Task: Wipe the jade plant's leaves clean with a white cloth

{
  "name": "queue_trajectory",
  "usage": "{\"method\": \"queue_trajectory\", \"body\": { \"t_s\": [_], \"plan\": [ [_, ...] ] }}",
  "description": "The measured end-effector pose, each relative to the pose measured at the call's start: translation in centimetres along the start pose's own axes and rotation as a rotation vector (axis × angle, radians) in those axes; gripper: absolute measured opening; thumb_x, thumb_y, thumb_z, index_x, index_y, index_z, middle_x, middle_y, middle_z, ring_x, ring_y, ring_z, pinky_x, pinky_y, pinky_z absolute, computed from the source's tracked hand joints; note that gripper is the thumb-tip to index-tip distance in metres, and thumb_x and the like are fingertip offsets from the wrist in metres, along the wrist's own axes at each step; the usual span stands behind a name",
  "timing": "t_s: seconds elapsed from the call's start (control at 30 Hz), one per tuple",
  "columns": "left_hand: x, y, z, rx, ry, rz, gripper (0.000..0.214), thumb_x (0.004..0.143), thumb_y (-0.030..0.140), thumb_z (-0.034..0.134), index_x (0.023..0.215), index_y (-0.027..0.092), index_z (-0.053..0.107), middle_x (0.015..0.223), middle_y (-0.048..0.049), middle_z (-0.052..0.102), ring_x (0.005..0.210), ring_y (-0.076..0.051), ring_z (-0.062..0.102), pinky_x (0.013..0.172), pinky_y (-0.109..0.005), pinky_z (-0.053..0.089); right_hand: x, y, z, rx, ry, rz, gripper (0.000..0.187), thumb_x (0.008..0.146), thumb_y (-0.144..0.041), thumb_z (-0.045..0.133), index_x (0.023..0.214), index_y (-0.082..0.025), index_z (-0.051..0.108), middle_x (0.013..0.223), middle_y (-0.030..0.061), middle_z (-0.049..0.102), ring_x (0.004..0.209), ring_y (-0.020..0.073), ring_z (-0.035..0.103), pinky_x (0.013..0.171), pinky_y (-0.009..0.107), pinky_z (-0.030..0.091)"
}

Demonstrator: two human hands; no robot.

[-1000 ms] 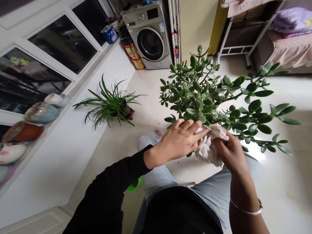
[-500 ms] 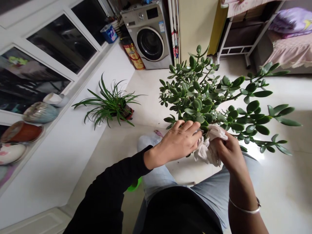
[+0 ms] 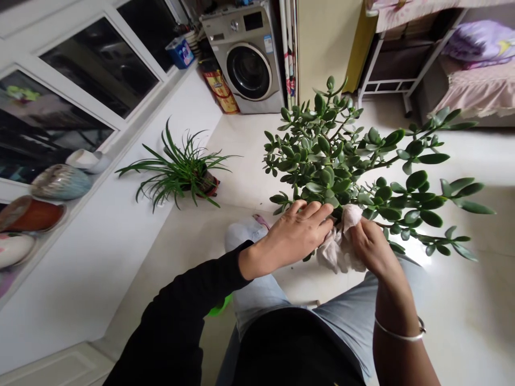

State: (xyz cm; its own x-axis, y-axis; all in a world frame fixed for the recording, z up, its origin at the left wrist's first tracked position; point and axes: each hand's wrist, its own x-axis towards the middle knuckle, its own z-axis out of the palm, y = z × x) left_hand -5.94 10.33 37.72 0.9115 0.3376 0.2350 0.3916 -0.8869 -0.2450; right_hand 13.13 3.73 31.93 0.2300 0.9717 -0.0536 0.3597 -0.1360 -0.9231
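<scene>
A large jade plant (image 3: 322, 155) with thick glossy leaves spreads in front of my knees; its pot does not show. My right hand (image 3: 372, 244) pinches a crumpled white cloth (image 3: 340, 249) at the plant's near side, and part of the cloth stands up over the thumb. Against the lower leaves, my left hand (image 3: 295, 233) is closed with its fingers curled down beside the cloth. Its fingertips are turned away, so what they grip is hidden.
A spider-like leafy plant (image 3: 181, 169) in a pot stands on the floor by the wall. Several pots, including a ribbed blue-grey one (image 3: 60, 182), line the windowsill. A washing machine (image 3: 247, 59) stands behind. Something bright green (image 3: 220, 305) lies beneath my left arm.
My right hand has shifted slightly left with the cloth, which now bunches up over the thumb. The left hand has stayed nearly still at the leaves.
</scene>
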Motion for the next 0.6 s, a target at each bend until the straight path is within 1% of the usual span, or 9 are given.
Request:
{"method": "queue_trajectory", "body": {
  "t_s": [0.07,0.17,0.23,0.3,0.4,0.5,0.53,0.6],
  "plan": [
    [-0.1,-0.1,-0.1,-0.001,0.003,-0.005,0.023,0.109,0.021,0.048,0.113,0.020,0.071,0.129,-0.0056,0.068,0.111,-0.021,0.058,0.094,-0.037,0.039,0.0,0.3,0.1,0.047,0.021,0.028,0.054,0.097,-0.067,0.046,0.063,-0.025,0.039,0.059,-0.0025,0.042,0.057,0.0118,0.034,0.050,0.027,0.029],
    [-0.2,-0.1,-0.3,-0.001,-0.013,0.001,0.024,0.109,0.020,0.048,0.115,0.020,0.071,0.129,-0.0059,0.068,0.110,-0.021,0.058,0.093,-0.037,0.039,-0.2,0.6,0.4,0.097,0.090,0.064,0.046,0.092,-0.058,0.057,0.064,-0.022,0.051,0.062,-0.0007,0.048,0.060,0.0129,0.041,0.050,0.025,0.031],
    [-0.4,-0.1,-0.4,0.001,-0.027,0.013,0.024,0.108,0.021,0.049,0.116,0.020,0.072,0.130,-0.0067,0.068,0.111,-0.021,0.057,0.094,-0.037,0.039,-0.6,0.2,0.5,0.108,0.136,0.049,0.034,0.088,-0.047,0.062,0.068,-0.020,0.060,0.065,0.0009,0.055,0.063,0.0144,0.047,0.052,0.025,0.035],
    [-0.6,-0.1,-0.4,0.002,-0.036,0.019,0.023,0.107,0.020,0.051,0.117,0.020,0.072,0.132,-0.0071,0.067,0.113,-0.021,0.056,0.095,-0.037,0.038,-1.0,-0.6,0.5,0.121,0.173,0.018,0.026,0.086,-0.040,0.065,0.070,-0.020,0.064,0.069,0.0022,0.061,0.065,0.0159,0.053,0.054,0.025,0.040],
    [-0.9,-0.1,-0.1,-0.009,-0.031,0.017,0.023,0.107,0.022,0.052,0.120,0.021,0.071,0.132,-0.0069,0.066,0.114,-0.021,0.055,0.096,-0.036,0.038,-1.7,-1.6,0.2,0.172,0.222,0.010,0.025,0.087,-0.040,0.068,0.070,-0.020,0.068,0.075,0.0040,0.067,0.066,0.0170,0.057,0.055,0.027,0.044],
    [-1.0,-0.1,0.2,-0.029,0.002,0.010,0.024,0.107,0.022,0.053,0.123,0.021,0.071,0.129,-0.0068,0.067,0.113,-0.021,0.055,0.094,-0.036,0.039,-2.5,-1.3,-0.2,0.248,0.291,0.054,0.022,0.086,-0.040,0.072,0.082,-0.019,0.076,0.079,0.0043,0.070,0.061,0.0155,0.055,0.052,0.027,0.044],
    [-1.0,-0.1,0.3,-0.043,0.022,0.003,0.024,0.107,0.023,0.053,0.124,0.021,0.071,0.127,-0.0066,0.067,0.111,-0.021,0.055,0.093,-0.036,0.040,-2.9,-1.0,-0.3,0.276,0.320,0.074,0.021,0.086,-0.039,0.074,0.084,-0.019,0.077,0.075,0.0031,0.068,0.059,0.0145,0.052,0.050,0.026,0.042],
    [-1.4,0.1,0.3,-0.094,0.099,-0.032,0.023,0.107,0.022,0.055,0.122,0.022,0.072,0.117,-0.0052,0.069,0.104,-0.020,0.056,0.087,-0.035,0.041,-4.0,-0.5,-0.5,0.338,0.376,0.122,0.019,0.084,-0.039,0.077,0.083,-0.020,0.077,0.062,-0.0008,0.058,0.053,0.0131,0.046,0.046,0.025,0.037]
  ]
}}
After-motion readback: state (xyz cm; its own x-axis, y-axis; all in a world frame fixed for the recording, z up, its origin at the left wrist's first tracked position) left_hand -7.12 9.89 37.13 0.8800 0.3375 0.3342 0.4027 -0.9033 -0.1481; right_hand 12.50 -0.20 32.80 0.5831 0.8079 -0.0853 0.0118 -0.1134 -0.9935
